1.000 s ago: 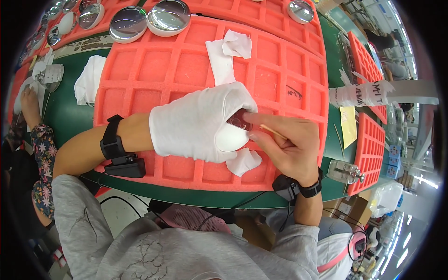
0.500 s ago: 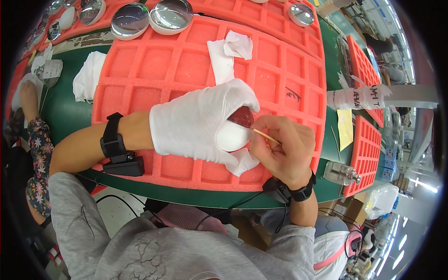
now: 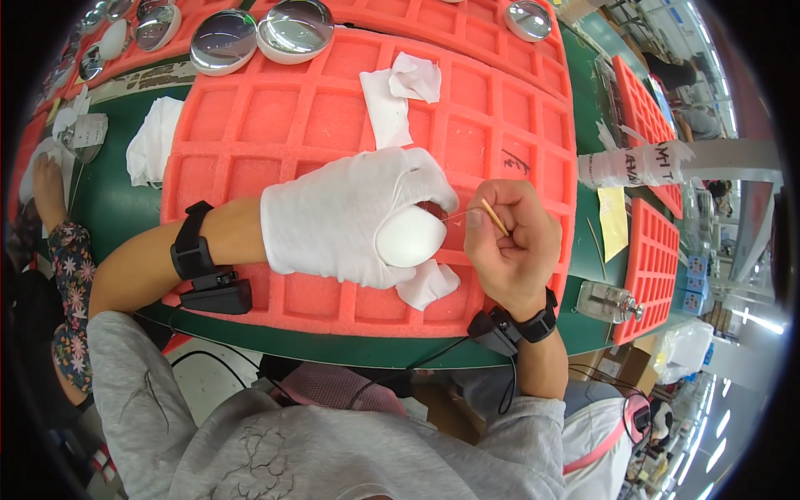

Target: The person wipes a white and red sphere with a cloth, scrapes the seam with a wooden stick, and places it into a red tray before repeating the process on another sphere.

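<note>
From my remote station I view a workbench [image 3: 262, 346] with a red foam tray [image 3: 333, 117] divided into square compartments. Above its middle, my left hand [image 3: 354, 221], in a white glove, is closed around a white-backed domed lens [image 3: 410, 237], a strip of dark red showing at its far side. To its right, my bare right hand [image 3: 512, 242] pinches a wooden stick [image 3: 495, 216] between thumb and fingers; a fine line, whose nature I cannot tell, runs from the lens toward the fingertips.

Containers: the tray carries one white scrap [image 3: 387, 108] at the far middle and a second scrap [image 3: 427, 285] just nearer than the lens. Two clear-topped lenses [image 3: 295, 30] rest at its far left edge; a single lens [image 3: 528, 21] sits in the far tray [image 3: 467, 29]. At right stands a clear glass bottle [image 3: 604, 302], contents indistinct.

Markings: dark handwriting on the tray's right side; black lettering on a wrapped post [image 3: 633, 165]; a white label on a clear vessel [image 3: 87, 135] at far left.
</note>
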Available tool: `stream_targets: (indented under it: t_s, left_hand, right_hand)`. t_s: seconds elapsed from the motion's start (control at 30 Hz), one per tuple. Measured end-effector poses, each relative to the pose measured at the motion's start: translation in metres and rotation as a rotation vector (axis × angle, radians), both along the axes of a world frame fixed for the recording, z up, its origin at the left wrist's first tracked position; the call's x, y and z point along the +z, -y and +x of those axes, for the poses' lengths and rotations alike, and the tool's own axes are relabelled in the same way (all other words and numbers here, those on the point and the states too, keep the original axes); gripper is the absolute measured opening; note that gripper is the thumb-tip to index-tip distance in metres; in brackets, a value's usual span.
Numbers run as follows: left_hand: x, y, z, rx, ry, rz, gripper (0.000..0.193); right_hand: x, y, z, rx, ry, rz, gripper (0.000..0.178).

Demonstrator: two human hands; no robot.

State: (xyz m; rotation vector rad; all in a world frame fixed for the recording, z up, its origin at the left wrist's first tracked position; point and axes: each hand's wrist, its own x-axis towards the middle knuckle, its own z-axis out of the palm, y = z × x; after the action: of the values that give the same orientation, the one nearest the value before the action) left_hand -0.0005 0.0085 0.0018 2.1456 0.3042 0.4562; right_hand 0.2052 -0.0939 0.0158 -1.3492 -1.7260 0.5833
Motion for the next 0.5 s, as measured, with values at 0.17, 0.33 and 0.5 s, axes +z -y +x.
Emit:
stream_targets:
  t_s: [0.17,0.33,0.5]
  left_hand:
    - [0.001,-0.001,0.000,-0.009,-0.031,0.023,0.054]
    - [0.006,-0.003,-0.002,-0.024,0.029,-0.066,0.053]
    - [0.013,0.005,-0.003,0.076,0.186,-0.180,0.021]
  right_hand:
    - [0.000,0.002,-0.002,-0.016,-0.094,-0.001,0.009]
    - [0.000,0.002,-0.002,-0.013,-0.082,0.034,0.010]
    - [0.002,0.000,-0.001,0.100,0.032,0.140,0.014]
